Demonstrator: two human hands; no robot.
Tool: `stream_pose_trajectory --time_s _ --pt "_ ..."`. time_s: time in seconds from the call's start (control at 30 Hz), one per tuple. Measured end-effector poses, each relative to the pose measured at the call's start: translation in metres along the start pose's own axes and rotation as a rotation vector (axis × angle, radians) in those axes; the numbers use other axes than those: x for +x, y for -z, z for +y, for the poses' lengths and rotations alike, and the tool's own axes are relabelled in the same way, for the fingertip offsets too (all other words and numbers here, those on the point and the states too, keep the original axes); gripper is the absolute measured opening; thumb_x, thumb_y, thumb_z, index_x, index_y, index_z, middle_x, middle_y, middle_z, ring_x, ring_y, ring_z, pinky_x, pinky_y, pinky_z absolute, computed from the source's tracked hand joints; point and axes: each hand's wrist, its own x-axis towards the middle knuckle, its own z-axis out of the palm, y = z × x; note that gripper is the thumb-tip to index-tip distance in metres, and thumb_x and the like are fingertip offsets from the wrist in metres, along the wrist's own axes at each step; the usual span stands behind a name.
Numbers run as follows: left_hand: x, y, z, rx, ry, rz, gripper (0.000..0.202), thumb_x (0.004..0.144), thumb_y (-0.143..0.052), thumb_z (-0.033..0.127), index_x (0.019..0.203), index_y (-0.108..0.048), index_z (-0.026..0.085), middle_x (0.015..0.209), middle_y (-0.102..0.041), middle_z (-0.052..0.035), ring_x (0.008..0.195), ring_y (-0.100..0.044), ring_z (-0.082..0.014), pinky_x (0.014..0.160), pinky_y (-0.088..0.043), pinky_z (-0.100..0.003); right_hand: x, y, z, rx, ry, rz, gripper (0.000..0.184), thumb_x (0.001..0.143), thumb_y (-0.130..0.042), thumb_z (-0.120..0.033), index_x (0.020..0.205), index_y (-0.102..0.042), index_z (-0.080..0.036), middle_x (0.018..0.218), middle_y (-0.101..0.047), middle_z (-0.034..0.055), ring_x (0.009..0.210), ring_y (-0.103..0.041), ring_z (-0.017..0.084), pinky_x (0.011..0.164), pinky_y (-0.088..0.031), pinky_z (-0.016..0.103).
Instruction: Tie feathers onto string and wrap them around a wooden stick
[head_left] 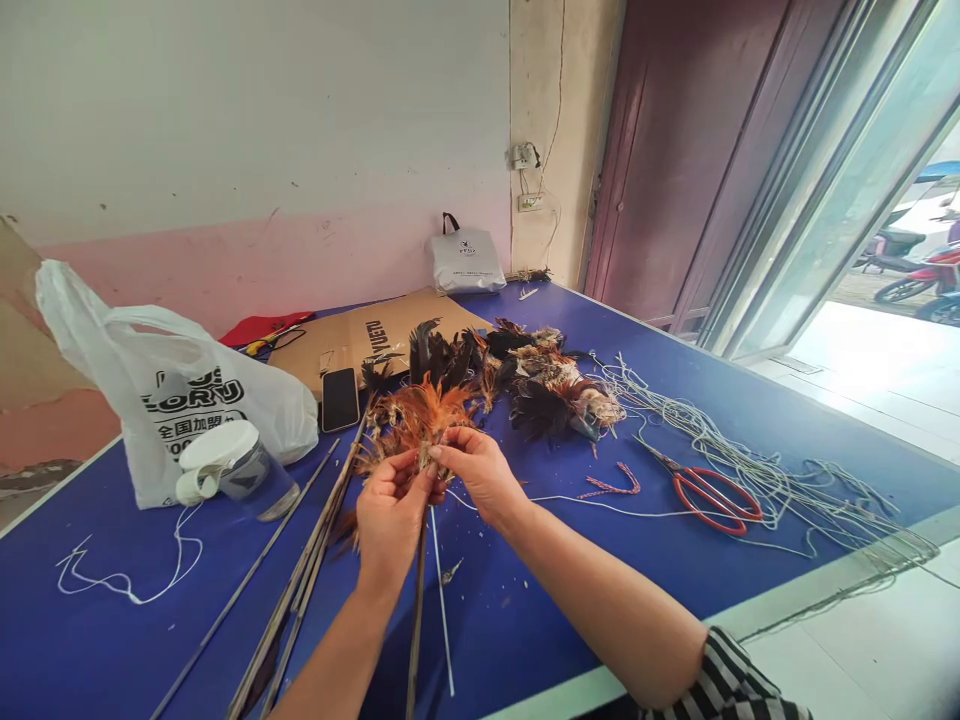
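Close together in the middle of the table, my left hand (391, 510) and my right hand (480, 475) pinch the base of a bunch of orange-brown feathers (422, 408). A thin brown stick (417, 620) runs down from under the bunch, beside a narrow white strip (443, 620). Pale string (555, 498) stretches right from near my right hand towards a tangled string pile (705, 430). My fingers hide where feathers, stick and string meet. Loose dark feathers (439, 352) and feather bundles (555, 395) lie just beyond.
Red-handled scissors (716, 498) rest by the string, near a short red-white cord (615, 482). Long sticks (300, 580) lie at left. Behind them are a clear jar (255, 475), a white plastic bag (157, 390), a phone (340, 400) and brown cardboard (330, 345).
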Motion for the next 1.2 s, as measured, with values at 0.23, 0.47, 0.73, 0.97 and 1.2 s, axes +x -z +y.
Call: stream_pose_trajectory --time_s 0.23,0.47,0.73,0.97,1.2 --pt "0.0 0.0 0.002 -0.061 -0.022 -0.03 0.03 0.068 -0.071 0.03 0.09 -0.058 0.016 0.067 -0.064 0.0002 0.05 -0.055 -0.0094 0.045 -0.043 -0.019 -0.002 0.002 -0.004 -0.011 0.045 -0.015 0.023 0.063 -0.069 -0.033 0.069 -0.056 -0.015 0.062 -0.06 -0.0007 0.054 -0.051 0.01 0.056 -0.04 0.024" --pt "0.001 0.0 0.004 -0.178 0.086 -0.071 0.031 0.066 -0.072 0.031 0.088 -0.056 0.016 0.055 -0.057 0.0044 0.047 -0.05 -0.0068 0.044 -0.038 -0.016 -0.002 -0.001 0.0 -0.062 0.071 -0.035 0.023 0.061 -0.071 -0.031 0.066 -0.055 -0.016 0.059 -0.058 -0.0018 0.052 -0.051 0.01 0.054 -0.041 0.024" --pt "-0.002 -0.005 0.007 -0.204 0.116 -0.015 0.035 0.059 -0.077 0.027 0.084 -0.055 0.017 0.057 -0.056 0.0066 0.046 -0.05 -0.0052 0.043 -0.037 -0.015 0.001 0.002 -0.002 -0.2 0.138 0.075 0.028 0.059 -0.073 -0.035 0.07 -0.054 -0.017 0.061 -0.056 -0.0027 0.055 -0.05 0.009 0.055 -0.04 0.023" --pt "0.0 -0.004 0.003 -0.25 0.113 -0.037 0.033 0.061 -0.076 0.027 0.086 -0.058 0.016 0.062 -0.06 0.0043 0.048 -0.05 -0.0049 0.042 -0.035 -0.014 0.001 0.001 -0.004 -0.092 0.076 0.05 0.021 0.06 -0.069 -0.03 0.061 -0.053 -0.016 0.054 -0.051 -0.0035 0.047 -0.042 0.008 0.047 -0.033 0.022" --pt "0.015 0.007 0.007 -0.398 0.178 0.007 0.034 0.058 -0.078 0.022 0.086 -0.061 0.013 0.078 -0.065 -0.0012 0.052 -0.052 -0.0036 0.042 -0.036 -0.013 0.0 0.009 -0.001 0.003 0.161 -0.036 0.016 0.067 -0.066 -0.033 0.07 -0.061 -0.018 0.063 -0.058 -0.0003 0.055 -0.048 0.011 0.054 -0.039 0.025"
